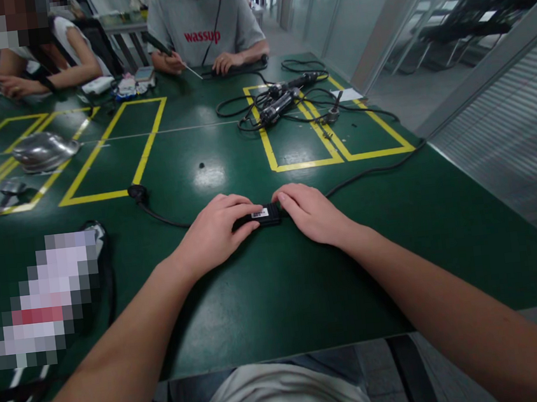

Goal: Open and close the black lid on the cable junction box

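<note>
A small black box with a white label (pixel 264 215) lies on the green table (pixel 268 290) near its front edge. My left hand (pixel 217 232) rests over its left end, fingers curled round it. My right hand (pixel 311 212) grips its right end, fingertips touching the box. A black cable (pixel 159 214) runs from the box's left side to a round plug, and another cable (pixel 371 174) leads off to the right.
Yellow tape rectangles (pixel 110 150) mark the table. A bundle of black tools and cables (pixel 281 100) lies at the back right. A silver shiny object (pixel 42 151) sits at the left. Two other people sit across the table, hands on it. A blurred item lies front left.
</note>
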Demonstrator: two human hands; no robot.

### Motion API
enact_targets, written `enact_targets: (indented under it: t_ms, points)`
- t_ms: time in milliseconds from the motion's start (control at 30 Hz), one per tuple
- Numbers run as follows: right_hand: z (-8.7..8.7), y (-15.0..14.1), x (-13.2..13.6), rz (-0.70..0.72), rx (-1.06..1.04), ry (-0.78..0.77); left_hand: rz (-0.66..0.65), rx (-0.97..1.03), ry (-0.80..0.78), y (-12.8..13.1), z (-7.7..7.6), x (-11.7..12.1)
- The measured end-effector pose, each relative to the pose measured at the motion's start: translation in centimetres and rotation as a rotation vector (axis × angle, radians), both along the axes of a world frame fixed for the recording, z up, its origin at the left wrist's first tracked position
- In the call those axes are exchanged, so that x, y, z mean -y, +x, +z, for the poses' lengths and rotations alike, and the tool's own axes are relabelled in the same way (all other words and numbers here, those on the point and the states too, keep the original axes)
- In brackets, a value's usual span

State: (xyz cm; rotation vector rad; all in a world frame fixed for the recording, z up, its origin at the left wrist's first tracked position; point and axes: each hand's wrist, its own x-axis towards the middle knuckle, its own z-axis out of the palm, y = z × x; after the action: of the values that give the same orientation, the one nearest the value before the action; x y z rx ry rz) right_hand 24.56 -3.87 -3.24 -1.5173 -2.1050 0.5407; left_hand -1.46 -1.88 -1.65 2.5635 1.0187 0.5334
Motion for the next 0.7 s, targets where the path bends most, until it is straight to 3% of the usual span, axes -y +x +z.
enact_targets:
  t_ms: [233, 700]
  points:
    - [0.20, -0.10, -0.03, 0.061, 0.036, 0.010, -0.022, -0.003, 0.020, 0.15, -0.08, 0.10]
    - [0.20, 0.11, -0.02, 0.040, 0.043, 0.063, -0.026, -0.025, 0.019, 0.38, 0.24, 0.28]
